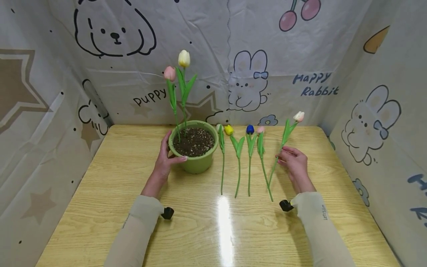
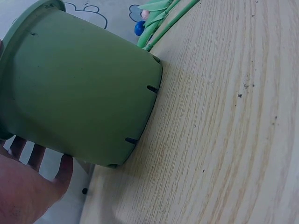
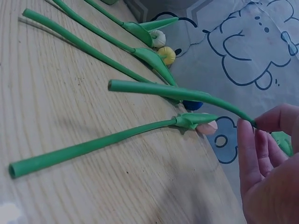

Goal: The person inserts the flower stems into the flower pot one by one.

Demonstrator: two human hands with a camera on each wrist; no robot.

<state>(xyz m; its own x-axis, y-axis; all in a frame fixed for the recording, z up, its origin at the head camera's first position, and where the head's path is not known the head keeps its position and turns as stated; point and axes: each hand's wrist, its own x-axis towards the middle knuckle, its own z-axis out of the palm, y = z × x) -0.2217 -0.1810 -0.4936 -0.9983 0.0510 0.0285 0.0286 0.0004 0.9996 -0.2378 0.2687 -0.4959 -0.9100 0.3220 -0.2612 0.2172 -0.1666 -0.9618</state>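
My left hand (image 1: pixel 162 163) grips the green flowerpot (image 1: pixel 197 165), thumb over the front rim and fingers around its left side. Dark soil (image 1: pixel 197 145) fills the pot. A pink tulip (image 1: pixel 169 73) and a white tulip (image 1: pixel 184 59) stand upright in it, near its left side. Over on the right, my right hand (image 1: pixel 295 163) pinches the stem of a white-and-pink tulip (image 1: pixel 299 116) between thumb and fingertips. Its bloom tilts up and away to the right. In the right wrist view the cut end of that stem (image 3: pixel 135 87) hangs over the table, pointing left.
Between pot and right hand lies a row of artificial tulips: white (image 1: pixel 221 148), yellow (image 1: pixel 228 129), blue (image 1: pixel 250 129) and pink (image 1: pixel 261 129), blooms toward the back. The wooden table (image 1: pixel 197 233) ends at a printed curtain (image 1: pixel 207 33) behind and at both sides.
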